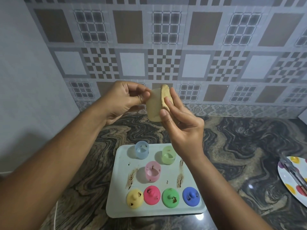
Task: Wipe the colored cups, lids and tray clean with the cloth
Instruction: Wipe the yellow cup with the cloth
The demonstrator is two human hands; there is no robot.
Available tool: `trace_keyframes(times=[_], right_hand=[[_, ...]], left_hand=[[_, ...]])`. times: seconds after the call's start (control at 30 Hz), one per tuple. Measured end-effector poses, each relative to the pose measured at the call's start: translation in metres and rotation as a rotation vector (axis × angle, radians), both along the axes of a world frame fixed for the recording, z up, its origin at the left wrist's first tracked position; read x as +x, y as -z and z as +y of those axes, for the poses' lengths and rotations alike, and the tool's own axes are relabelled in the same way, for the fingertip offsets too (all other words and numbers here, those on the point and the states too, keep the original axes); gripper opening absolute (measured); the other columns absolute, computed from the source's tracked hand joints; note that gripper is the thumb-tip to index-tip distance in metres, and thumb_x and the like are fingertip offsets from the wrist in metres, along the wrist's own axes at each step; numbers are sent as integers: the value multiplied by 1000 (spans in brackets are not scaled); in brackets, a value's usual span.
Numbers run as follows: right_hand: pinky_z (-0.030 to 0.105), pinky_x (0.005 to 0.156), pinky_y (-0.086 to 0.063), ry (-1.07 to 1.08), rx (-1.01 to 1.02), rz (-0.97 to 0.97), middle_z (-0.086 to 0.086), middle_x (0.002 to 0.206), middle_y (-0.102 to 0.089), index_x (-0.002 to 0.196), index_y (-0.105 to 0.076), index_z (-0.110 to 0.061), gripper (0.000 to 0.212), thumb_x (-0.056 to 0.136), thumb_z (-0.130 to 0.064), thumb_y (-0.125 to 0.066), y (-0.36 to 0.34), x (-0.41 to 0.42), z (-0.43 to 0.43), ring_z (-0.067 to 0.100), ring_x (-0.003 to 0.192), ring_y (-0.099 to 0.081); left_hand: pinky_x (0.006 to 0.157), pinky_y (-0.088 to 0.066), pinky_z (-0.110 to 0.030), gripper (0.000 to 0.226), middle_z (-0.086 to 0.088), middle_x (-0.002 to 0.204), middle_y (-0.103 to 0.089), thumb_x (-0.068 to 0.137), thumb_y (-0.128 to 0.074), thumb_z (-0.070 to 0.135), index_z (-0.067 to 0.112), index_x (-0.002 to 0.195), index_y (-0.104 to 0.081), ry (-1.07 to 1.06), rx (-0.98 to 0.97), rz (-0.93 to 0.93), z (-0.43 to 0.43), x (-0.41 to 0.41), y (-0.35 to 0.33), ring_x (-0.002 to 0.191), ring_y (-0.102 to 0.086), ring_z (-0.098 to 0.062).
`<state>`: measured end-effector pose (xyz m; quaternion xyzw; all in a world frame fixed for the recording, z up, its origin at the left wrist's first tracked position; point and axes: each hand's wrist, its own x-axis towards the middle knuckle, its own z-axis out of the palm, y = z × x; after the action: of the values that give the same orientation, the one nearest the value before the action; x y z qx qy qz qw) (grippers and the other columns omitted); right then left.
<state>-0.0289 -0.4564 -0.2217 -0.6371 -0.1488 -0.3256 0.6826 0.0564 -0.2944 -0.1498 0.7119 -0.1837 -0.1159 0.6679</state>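
My left hand (123, 100) pinches the rim of a pale yellow cup (153, 107) raised above the counter. My right hand (182, 128) holds a tan cloth (165, 95) against the cup's right side. Below them a white tray (121, 193) lies on the counter. On it stand a blue cup (141, 150), a green cup (168, 154) and a pink cup (152, 171), all with dark spots. Along its front edge sit a yellow lid (134, 198), a red lid (151, 195), a green lid (170, 197) and a blue lid (191, 196), each stained. Brown smears (180, 173) mark the tray.
A white plate with coloured dots (292, 176) sits at the right edge of the dark marbled counter (240, 146), with metal tongs (294, 171) lying on it. A patterned tile wall (166, 47) rises right behind the counter, and a plain wall closes the left side.
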Motion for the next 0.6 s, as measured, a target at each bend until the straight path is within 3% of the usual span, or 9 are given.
trace_keyframes(times=[0.13, 0.23, 0.3, 0.37, 0.5, 0.6], right_hand=[[49, 107, -52, -83, 115, 56, 10, 144, -58, 131, -60, 1, 34, 97, 0, -63, -4, 1, -2, 16, 142, -50], [69, 102, -48, -113, 143, 82, -10, 136, -65, 125, -68, 0, 28, 99, -8, -60, -4, 2, -4, 23, 143, -49], [58, 105, -51, -113, 107, 90, 2, 140, -63, 111, -71, 12, 29, 102, -10, -55, -3, 3, -4, 20, 146, -45], [36, 104, -53, -101, 60, 101, 9, 143, -59, 117, -69, 13, 28, 103, -6, -55, -5, 0, -2, 15, 147, -43], [35, 94, -60, -77, 155, 116, 6, 139, -61, 127, -64, -5, 30, 98, -1, -62, -12, -2, 4, 13, 136, -56], [24, 86, -59, -31, 237, 116, 11, 136, -65, 125, -67, -9, 28, 100, 2, -57, -14, 0, 1, 15, 125, -65]], left_hand=[[89, -58, -42, 24, -5, 94, -75, 70, -72, 20, 12, 92, -74, -1, 21, -6, 3, 0, -3, 99, -69, -21], [88, -58, -42, 23, -2, 91, -75, 69, -72, 20, 13, 91, -73, -5, 28, -5, 4, 0, -5, 95, -69, -17], [90, -57, -44, 24, -2, 91, -75, 68, -72, 21, 13, 91, -73, -17, 32, -8, 4, 0, -5, 95, -69, -16], [94, -56, -46, 23, -3, 93, -75, 69, -72, 21, 15, 91, -74, -23, 46, -19, 5, 0, -6, 98, -69, -18], [91, -57, -41, 24, 1, 91, -76, 69, -72, 24, 16, 92, -74, -17, 84, -80, 5, 0, -9, 97, -69, -18], [87, -58, -40, 23, 3, 88, -76, 69, -72, 22, 15, 91, -74, -10, 56, -62, 7, -1, -10, 97, -69, -19]])
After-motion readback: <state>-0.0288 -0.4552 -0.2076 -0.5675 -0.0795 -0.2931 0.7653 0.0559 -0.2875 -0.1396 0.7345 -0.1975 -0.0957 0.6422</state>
